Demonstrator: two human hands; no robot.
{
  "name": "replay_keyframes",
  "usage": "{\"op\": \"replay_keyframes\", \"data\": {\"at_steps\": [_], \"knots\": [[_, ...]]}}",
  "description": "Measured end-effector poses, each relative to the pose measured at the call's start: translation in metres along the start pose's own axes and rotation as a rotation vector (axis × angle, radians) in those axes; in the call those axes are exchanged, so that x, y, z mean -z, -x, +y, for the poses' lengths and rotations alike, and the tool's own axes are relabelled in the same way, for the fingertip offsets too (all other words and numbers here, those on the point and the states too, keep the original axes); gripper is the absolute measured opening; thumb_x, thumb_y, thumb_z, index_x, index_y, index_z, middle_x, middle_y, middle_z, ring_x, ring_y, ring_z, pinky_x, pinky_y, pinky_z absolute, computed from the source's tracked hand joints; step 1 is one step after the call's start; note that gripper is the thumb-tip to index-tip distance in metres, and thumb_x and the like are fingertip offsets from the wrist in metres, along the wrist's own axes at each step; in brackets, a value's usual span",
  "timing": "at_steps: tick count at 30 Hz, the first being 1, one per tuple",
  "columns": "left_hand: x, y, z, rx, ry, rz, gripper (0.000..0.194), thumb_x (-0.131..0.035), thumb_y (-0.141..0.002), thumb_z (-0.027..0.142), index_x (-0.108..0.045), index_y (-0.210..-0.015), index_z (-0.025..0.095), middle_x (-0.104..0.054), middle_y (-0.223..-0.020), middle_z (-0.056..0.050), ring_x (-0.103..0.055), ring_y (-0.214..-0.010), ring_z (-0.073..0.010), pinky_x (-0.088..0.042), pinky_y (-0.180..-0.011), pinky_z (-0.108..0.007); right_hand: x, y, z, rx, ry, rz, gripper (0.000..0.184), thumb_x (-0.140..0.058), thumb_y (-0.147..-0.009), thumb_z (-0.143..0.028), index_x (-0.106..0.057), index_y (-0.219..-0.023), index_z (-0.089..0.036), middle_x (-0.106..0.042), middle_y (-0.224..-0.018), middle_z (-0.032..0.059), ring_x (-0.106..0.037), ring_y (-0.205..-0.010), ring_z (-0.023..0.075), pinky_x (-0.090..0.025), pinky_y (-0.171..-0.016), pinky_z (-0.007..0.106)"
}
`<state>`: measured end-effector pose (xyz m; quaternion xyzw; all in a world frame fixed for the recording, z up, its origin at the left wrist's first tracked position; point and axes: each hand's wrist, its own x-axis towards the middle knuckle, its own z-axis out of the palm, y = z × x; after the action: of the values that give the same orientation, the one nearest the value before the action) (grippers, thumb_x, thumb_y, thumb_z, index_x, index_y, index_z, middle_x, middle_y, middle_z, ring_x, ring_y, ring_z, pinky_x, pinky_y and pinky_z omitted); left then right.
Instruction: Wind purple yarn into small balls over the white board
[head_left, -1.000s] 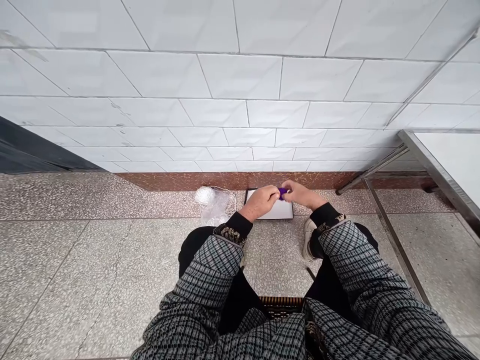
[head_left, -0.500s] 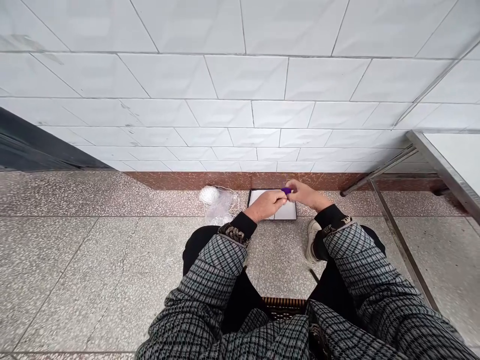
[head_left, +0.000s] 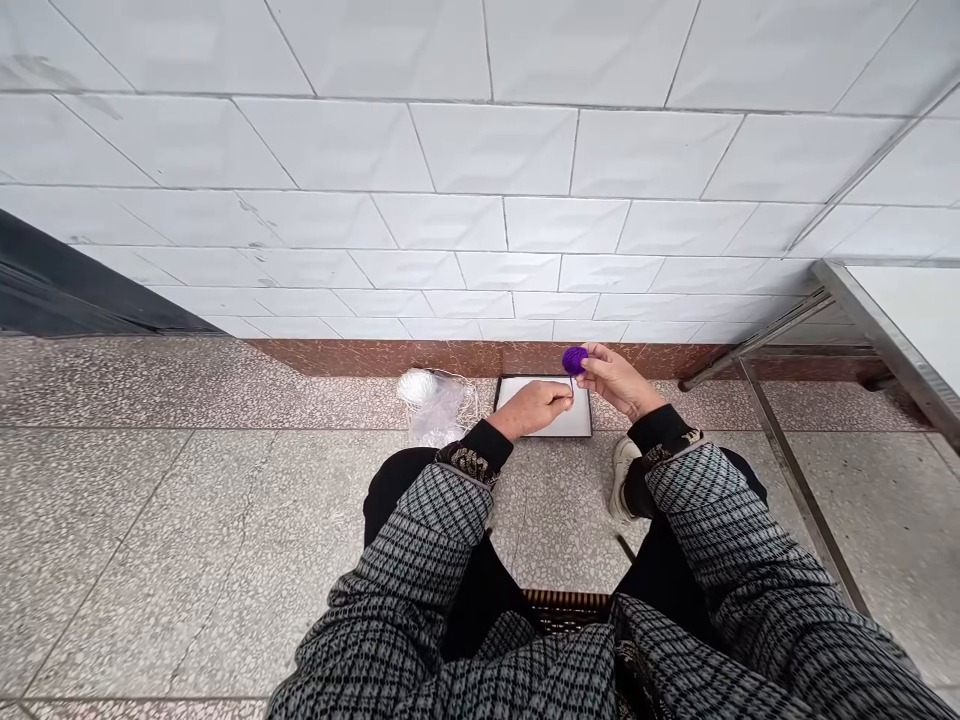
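Note:
A small ball of purple yarn (head_left: 574, 361) is pinched in the fingers of my right hand (head_left: 611, 378), raised near the wall's brown base strip. From the ball a short purple strand runs down to my left hand (head_left: 537, 407), whose closed fingers grip it. Under both hands a shallow white tray with a dark rim (head_left: 498, 396) lies on the floor, partly covered by my left hand. Left of the tray sits a ball of white yarn (head_left: 417, 386), with clear plastic wrap (head_left: 442, 405) and loose white strands beside it.
The white tiled wall (head_left: 540, 225) rises just beyond the tray. On the right stands a metal-framed table (head_left: 862, 310) with its legs on the speckled floor (head_left: 247, 540). A dark panel (head_left: 82, 285) is at the left. My shoe (head_left: 623, 478) is near the tray's right corner.
My right hand has lifted up and away from my left hand. The purple yarn ball, mostly covered by fingers before, now shows, with a strand stretched between the hands.

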<state>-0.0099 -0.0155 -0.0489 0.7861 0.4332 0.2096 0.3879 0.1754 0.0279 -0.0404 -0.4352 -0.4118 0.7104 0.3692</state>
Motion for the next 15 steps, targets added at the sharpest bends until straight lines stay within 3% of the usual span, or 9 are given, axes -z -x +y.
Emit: {"op": "replay_keyframes", "data": {"at_steps": [3,5,8,10,11,15], "knots": [[0.001,0.001,0.001,-0.024,-0.019,-0.018,0.021,-0.052,-0.089,0.022,-0.058,-0.069,0.017,-0.055,-0.065,0.002,-0.05,-0.066,-0.0137,-0.037,-0.066,-0.025,0.0,-0.002,0.003,0.022,0.317,0.045,0.035,-0.072,-0.068,-0.018,-0.057,-0.1,-0.021,-0.063,-0.082,-0.0024,-0.055,-0.063,0.0112,-0.05,-0.067,0.028],[0.003,0.001,0.001,-0.019,-0.046,0.02,0.021,-0.053,-0.089,0.022,-0.058,-0.069,0.017,-0.057,-0.067,0.001,-0.052,-0.067,-0.0146,-0.037,-0.067,-0.026,0.0,0.0,0.004,0.045,0.589,0.008,0.031,-0.072,-0.065,-0.015,-0.06,-0.093,-0.02,-0.063,-0.082,-0.0014,-0.055,-0.07,0.0134,-0.048,-0.071,0.029],[0.006,0.001,-0.002,-0.01,-0.072,0.141,0.021,-0.051,-0.089,0.02,-0.058,-0.069,0.018,-0.06,-0.072,-0.002,-0.054,-0.071,-0.0158,-0.04,-0.07,-0.027,0.002,0.005,0.002,-0.023,0.781,-0.274,0.03,-0.073,-0.061,-0.013,-0.065,-0.089,-0.019,-0.065,-0.083,-0.0005,-0.056,-0.077,0.0155,-0.047,-0.074,0.029],[0.009,0.0,-0.005,-0.002,-0.055,0.206,0.021,-0.051,-0.089,0.021,-0.057,-0.069,0.018,-0.06,-0.074,-0.002,-0.055,-0.074,-0.0163,-0.041,-0.071,-0.028,0.003,0.009,-0.001,-0.098,0.656,-0.429,0.032,-0.072,-0.062,-0.014,-0.066,-0.093,-0.018,-0.066,-0.084,-0.0006,-0.057,-0.073,0.0144,-0.048,-0.071,0.028],[0.01,-0.001,-0.007,0.014,-0.042,0.235,0.02,-0.05,-0.089,0.022,-0.057,-0.07,0.018,-0.061,-0.074,-0.002,-0.055,-0.074,-0.0165,-0.042,-0.072,-0.027,0.003,0.01,-0.002,-0.116,0.542,-0.438,0.033,-0.071,-0.062,-0.015,-0.066,-0.095,-0.018,-0.067,-0.085,-0.0005,-0.058,-0.071,0.0135,-0.049,-0.069,0.028],[0.01,-0.004,-0.012,0.147,-0.031,0.321,0.02,-0.048,-0.09,0.023,-0.055,-0.072,0.019,-0.06,-0.072,-0.001,-0.055,-0.074,-0.0168,-0.04,-0.071,-0.027,0.003,0.011,-0.006,-0.085,0.08,-0.286,0.035,-0.076,-0.066,-0.02,-0.064,-0.099,-0.019,-0.069,-0.087,0.0014,-0.061,-0.067,0.0121,-0.053,-0.068,0.028]]}}
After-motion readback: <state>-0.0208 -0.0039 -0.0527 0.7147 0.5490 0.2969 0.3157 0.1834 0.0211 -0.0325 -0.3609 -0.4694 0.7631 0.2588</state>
